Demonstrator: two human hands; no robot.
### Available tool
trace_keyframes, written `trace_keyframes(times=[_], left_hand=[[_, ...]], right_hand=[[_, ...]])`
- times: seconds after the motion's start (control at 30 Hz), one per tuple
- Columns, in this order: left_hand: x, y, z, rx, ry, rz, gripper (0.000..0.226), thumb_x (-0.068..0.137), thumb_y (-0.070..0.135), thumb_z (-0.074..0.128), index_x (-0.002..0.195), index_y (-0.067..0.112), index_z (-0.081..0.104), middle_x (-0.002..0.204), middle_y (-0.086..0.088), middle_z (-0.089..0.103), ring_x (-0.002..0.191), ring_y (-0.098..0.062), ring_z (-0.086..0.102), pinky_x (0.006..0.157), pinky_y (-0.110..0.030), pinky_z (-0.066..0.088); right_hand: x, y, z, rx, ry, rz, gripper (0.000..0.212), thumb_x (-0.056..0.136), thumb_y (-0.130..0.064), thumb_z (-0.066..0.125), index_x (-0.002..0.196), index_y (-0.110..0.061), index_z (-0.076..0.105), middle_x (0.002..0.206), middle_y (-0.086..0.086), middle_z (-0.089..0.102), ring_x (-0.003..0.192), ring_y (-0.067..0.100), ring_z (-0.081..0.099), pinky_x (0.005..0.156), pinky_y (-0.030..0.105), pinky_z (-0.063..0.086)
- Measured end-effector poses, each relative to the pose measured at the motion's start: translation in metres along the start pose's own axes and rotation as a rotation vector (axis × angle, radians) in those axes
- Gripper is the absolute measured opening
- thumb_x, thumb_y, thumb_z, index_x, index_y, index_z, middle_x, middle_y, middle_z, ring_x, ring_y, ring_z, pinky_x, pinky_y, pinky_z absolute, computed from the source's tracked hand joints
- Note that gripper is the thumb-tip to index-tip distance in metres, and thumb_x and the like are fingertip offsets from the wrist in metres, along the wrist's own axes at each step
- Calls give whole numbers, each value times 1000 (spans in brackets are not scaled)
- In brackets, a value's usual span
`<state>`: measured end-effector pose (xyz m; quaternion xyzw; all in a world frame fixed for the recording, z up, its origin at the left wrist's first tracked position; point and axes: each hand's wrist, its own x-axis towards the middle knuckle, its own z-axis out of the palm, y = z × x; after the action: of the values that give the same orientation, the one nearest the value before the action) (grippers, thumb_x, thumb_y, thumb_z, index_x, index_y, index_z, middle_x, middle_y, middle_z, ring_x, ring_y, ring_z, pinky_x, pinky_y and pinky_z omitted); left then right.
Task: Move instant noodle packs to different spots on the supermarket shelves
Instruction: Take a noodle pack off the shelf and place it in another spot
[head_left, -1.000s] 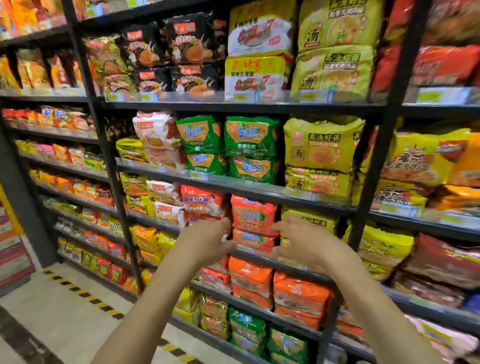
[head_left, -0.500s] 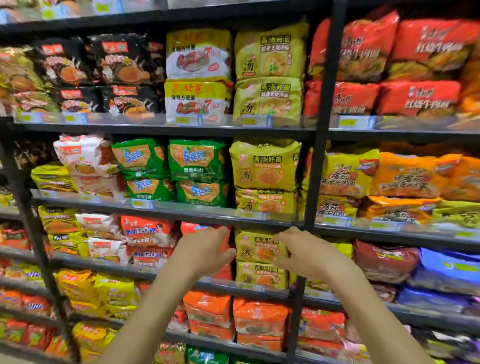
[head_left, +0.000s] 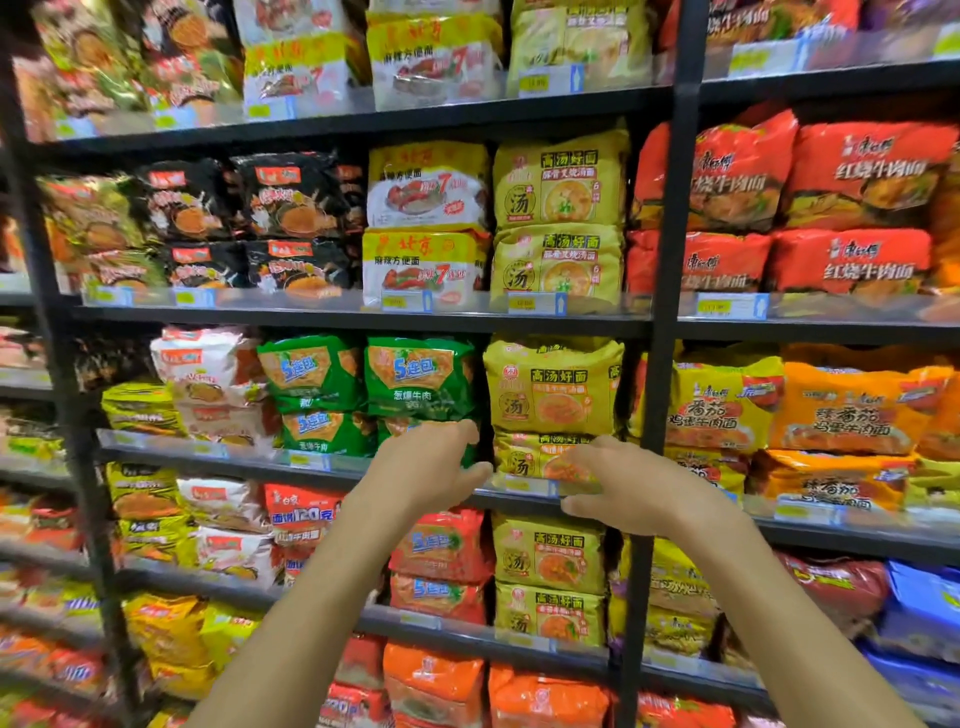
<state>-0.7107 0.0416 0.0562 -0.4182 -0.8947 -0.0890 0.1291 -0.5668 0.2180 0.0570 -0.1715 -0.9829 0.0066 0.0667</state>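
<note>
Both hands have risen one shelf: the left hand (head_left: 431, 467) now hovers, loosely spread, before the lower green foil noodle pack (head_left: 400, 427), and the right hand (head_left: 628, 488) before the lower yellow noodle pack (head_left: 524, 457) on the black metal shelf (head_left: 208, 460). Neither grasps anything.

Both arms are bare along all that shows, from the wrist to the lower edge of the view. The left forearm (head_left: 311, 597), left of the black shelf post (head_left: 655, 389), is slim and smooth and broadens toward the elbow. The right forearm (head_left: 753, 613), just right of that post, looks the same. The left grip (head_left: 426, 467), left of the post, and the right grip (head_left: 623, 488), in front of it, are bare hands with slender fingers.
</note>
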Motion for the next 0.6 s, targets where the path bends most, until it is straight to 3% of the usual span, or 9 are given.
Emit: trace_keyframes(times=[0.27, 0.43, 0.6], left_hand=[[-15, -40, -12, 24, 16, -52, 52, 103, 51, 49, 146, 22, 47, 133, -2, 65, 118, -25, 63, 91, -43, 56], [-26, -65, -5, 67, -3, -72, 49, 104, 51, 47, 143, 21, 47, 129, -3, 65, 118, -24, 61, 81, -36, 51], [-38, -102, 9, 54, -36, -140, 48, 103, 51, 49, 140, 20, 50, 124, -6, 66, 116, -27, 61, 83, -37, 49]], right_hand=[[15, -37, -2, 5, 33, -46, 67, 96, -52, 56, 154, -32, 31, 153, 2, 39, 136, 26, 44, 104, 42, 47], [28, -60, 11, 8, 2, -85, 67, 96, -51, 56, 155, -32, 29, 156, -2, 34, 140, 22, 40, 108, 39, 43], [60, -96, 29, -4, -38, -144, 65, 96, -55, 54, 153, -33, 32, 149, 0, 40, 132, 23, 47, 101, 42, 47]])
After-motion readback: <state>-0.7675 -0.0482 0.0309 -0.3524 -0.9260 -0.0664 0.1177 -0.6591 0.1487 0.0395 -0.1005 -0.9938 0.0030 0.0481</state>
